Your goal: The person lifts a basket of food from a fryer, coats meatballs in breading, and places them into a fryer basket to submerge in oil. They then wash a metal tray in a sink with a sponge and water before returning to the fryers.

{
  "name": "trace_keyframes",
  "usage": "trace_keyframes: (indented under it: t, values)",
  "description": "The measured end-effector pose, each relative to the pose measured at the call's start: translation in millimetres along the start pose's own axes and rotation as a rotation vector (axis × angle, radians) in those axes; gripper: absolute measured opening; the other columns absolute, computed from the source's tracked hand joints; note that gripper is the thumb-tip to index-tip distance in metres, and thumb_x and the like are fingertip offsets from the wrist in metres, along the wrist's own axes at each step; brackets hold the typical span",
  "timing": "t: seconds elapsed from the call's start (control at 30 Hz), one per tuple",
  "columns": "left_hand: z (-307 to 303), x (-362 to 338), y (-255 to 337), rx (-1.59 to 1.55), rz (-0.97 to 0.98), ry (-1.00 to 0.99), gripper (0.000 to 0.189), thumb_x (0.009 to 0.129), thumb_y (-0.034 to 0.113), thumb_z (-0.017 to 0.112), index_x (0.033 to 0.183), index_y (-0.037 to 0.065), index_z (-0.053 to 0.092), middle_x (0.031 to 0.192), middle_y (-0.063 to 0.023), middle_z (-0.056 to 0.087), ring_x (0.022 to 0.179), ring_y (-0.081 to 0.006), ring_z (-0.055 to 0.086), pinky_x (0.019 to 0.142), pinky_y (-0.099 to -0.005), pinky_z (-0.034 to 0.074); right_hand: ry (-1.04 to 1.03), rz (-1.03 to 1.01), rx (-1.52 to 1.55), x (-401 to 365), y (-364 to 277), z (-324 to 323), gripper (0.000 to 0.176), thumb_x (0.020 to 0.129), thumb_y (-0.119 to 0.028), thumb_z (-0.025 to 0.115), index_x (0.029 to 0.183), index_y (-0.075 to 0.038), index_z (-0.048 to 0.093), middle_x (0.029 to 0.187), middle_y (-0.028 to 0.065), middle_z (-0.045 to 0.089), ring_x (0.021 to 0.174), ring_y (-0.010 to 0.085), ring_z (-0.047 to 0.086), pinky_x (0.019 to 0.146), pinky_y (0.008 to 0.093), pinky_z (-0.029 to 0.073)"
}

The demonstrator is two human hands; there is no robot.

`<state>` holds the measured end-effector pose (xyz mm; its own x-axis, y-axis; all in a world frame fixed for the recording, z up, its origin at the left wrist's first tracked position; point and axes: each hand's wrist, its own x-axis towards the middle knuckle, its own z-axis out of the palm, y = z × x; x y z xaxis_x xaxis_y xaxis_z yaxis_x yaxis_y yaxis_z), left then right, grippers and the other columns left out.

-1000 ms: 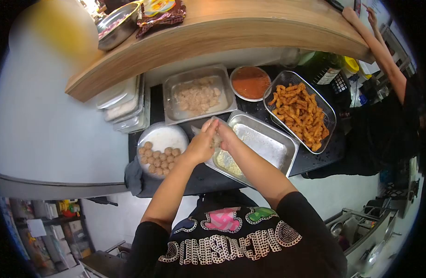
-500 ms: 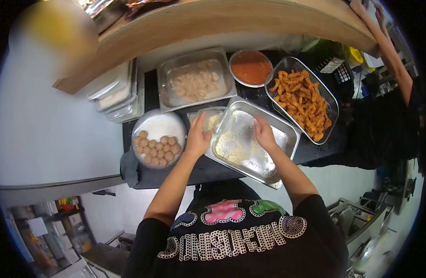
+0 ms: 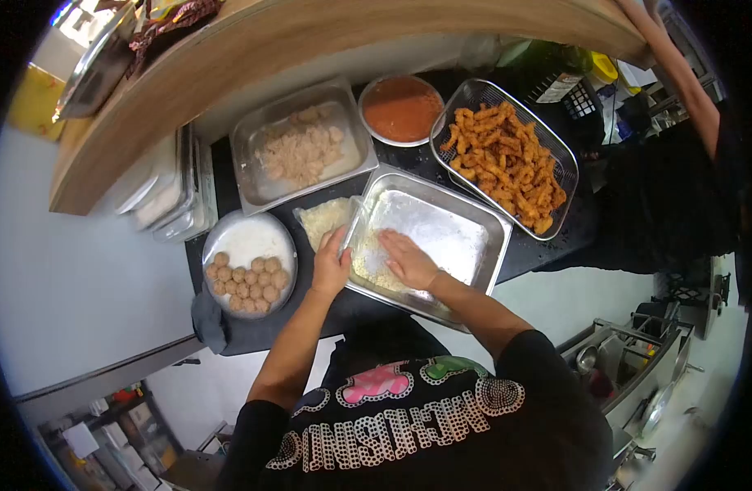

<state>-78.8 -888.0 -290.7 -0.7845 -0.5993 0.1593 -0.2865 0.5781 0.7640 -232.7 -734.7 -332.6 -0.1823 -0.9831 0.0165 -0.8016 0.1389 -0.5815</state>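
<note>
A rectangular metal tray [image 3: 494, 254] lies in front of me, pale crumbs [image 3: 382, 277] scattered over its left part. Inside it, my right hand [image 3: 408, 260] is open, its flat fingers reaching left over the crumbs. My left hand [image 3: 331, 263] is at the tray's left rim, fingers extended and thumb apart. Its fingertips meet the lower edge of a clear plastic bag [image 3: 323, 219] of similar pale crumbs. The bag's loose mouth overlaps the tray rim. Left of that hand, a round metal dish [image 3: 249, 233] holds several brown balls [image 3: 249, 282].
Behind stand a metal pan [image 3: 245, 186] of pale minced mixture, a bowl of orange-red sauce [image 3: 403, 109] and a mesh basket [image 3: 565, 155] of fried strips. Overhead runs a wooden shelf [image 3: 310, 61]. Lidded containers [image 3: 167, 192] are stacked at left; another person's arm [image 3: 686, 90] shows at right.
My right hand has moved left and down onto the crumbs in the tray. My left hand has shifted lower, toward the bag's near edge. The whole view has swung slightly.
</note>
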Motion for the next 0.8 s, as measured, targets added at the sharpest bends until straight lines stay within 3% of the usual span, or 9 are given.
trace_keyframes:
  t: [0.17,0.27,0.37,0.43,0.53,0.57,0.63,0.7,0.8]
  values:
    - [0.0,3.9,-5.8,0.012,0.060,-0.016,0.047,0.073,-0.002,0.056,0.119,0.003,0.049,0.109,-0.0197,0.052,0.101,-0.0368,0.052,0.086,-0.0365,0.043,0.154,0.066,-0.189,39.3,41.5,-18.6,0.056,0.087,-0.023,0.045,0.134,0.002,0.028,0.139,0.0196,0.029,0.131,0.0317,0.024,0.108,0.0425,0.019]
    - [0.1,6.1,-10.8,0.011,0.045,-0.051,0.047,0.072,-0.001,0.057,0.119,0.002,0.049,0.111,-0.0198,0.052,0.102,-0.0365,0.052,0.088,-0.0365,0.042,0.091,0.044,-0.100,60.7,33.9,-0.9,0.055,0.087,-0.022,0.044,0.133,0.002,0.029,0.138,0.0184,0.032,0.131,0.0307,0.025,0.108,0.0420,0.019]
    - [0.6,5.8,-13.3,-0.019,0.029,-0.029,0.047,0.073,-0.001,0.057,0.119,0.003,0.050,0.111,-0.0199,0.053,0.102,-0.0365,0.052,0.088,-0.0368,0.042,0.048,-0.110,-0.047,36.8,12.9,28.5,0.052,0.087,-0.021,0.044,0.133,0.001,0.032,0.137,0.0168,0.035,0.131,0.0298,0.026,0.108,0.0408,0.019]
    - [1.4,6.7,-12.5,-0.018,0.047,-0.022,0.046,0.073,-0.002,0.056,0.118,0.003,0.050,0.110,-0.0202,0.052,0.101,-0.0373,0.052,0.087,-0.0372,0.043,-0.170,-0.210,0.053,14.3,-15.3,22.3,0.049,0.088,-0.021,0.042,0.132,-0.001,0.034,0.135,0.0163,0.037,0.129,0.0294,0.030,0.108,0.0398,0.020]
    - [3.3,8.4,-13.6,0.017,0.078,-0.011,0.045,0.073,-0.002,0.055,0.118,0.004,0.050,0.111,-0.0203,0.052,0.102,-0.0377,0.051,0.088,-0.0378,0.042,-0.129,-0.245,0.262,-0.7,-5.3,12.0,0.042,0.090,-0.020,0.038,0.128,-0.003,0.040,0.130,0.0175,0.043,0.121,0.0293,0.039,0.104,0.0404,0.027]
    - [6.8,5.0,-12.3,0.025,0.084,-0.020,0.044,0.074,-0.002,0.055,0.118,0.004,0.050,0.112,-0.0203,0.051,0.103,-0.0377,0.050,0.089,-0.0379,0.041,-0.110,-0.217,0.339,-10.0,1.9,-1.2,0.040,0.090,-0.019,0.037,0.127,-0.003,0.042,0.129,0.0173,0.044,0.119,0.0291,0.042,0.103,0.0408,0.029]
    - [3.8,9.2,-7.9,0.004,0.060,-0.067,0.044,0.075,-0.002,0.054,0.118,0.003,0.050,0.113,-0.0203,0.051,0.105,-0.0373,0.049,0.091,-0.0379,0.040,-0.146,0.155,0.225,-21.0,15.3,-51.3,0.035,0.091,-0.020,0.036,0.117,-0.001,0.049,0.119,0.0200,0.050,0.110,0.0326,0.049,0.094,0.0426,0.039]
    - [4.6,10.7,-9.8,-0.037,0.054,-0.051,0.043,0.074,-0.002,0.054,0.117,0.003,0.051,0.111,-0.0199,0.051,0.103,-0.0370,0.050,0.089,-0.0374,0.041,-0.313,0.266,-0.304,-36.6,37.1,-81.5,0.034,0.092,-0.029,0.039,0.107,-0.002,0.053,0.116,0.0182,0.051,0.097,0.0349,0.055,0.086,0.0434,0.044]
    - [4.7,8.2,-11.3,-0.058,0.006,-0.015,0.042,0.074,-0.002,0.054,0.115,0.003,0.052,0.109,-0.0191,0.052,0.100,-0.0366,0.052,0.087,-0.0371,0.042,-0.255,0.655,-0.494,-63.3,29.1,-78.9,0.030,0.091,-0.025,0.040,0.099,-0.002,0.056,0.105,0.0207,0.056,0.095,0.0360,0.056,0.084,0.0438,0.044]
